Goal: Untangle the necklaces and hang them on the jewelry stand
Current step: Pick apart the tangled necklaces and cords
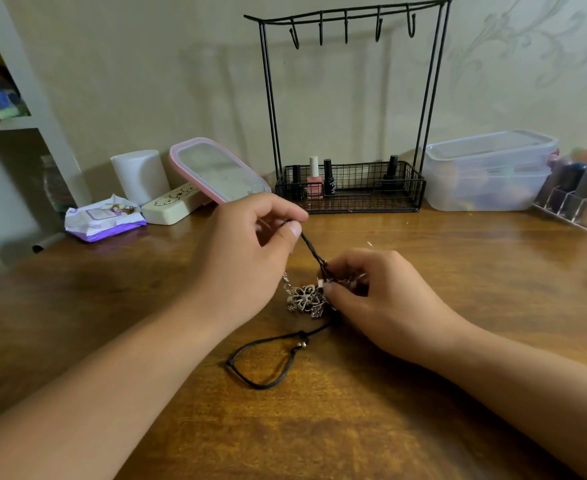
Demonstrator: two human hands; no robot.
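Meanwhile, both hands' fingers pinching the tangled necklaces [307, 299]: left hand [250, 244] high, right hand [371, 289] low.

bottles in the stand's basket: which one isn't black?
The pink nail polish bottle with the white cap, second from the left in the wire basket of the jewelry stand. The other three bottles there are black.

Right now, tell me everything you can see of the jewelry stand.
The jewelry stand is black wire, upright against the wall at the table's back. Thin paired posts carry a curved top bar with five hooks, all bare. Its mesh basket base holds nail polish bottles. Neither hand touches it.
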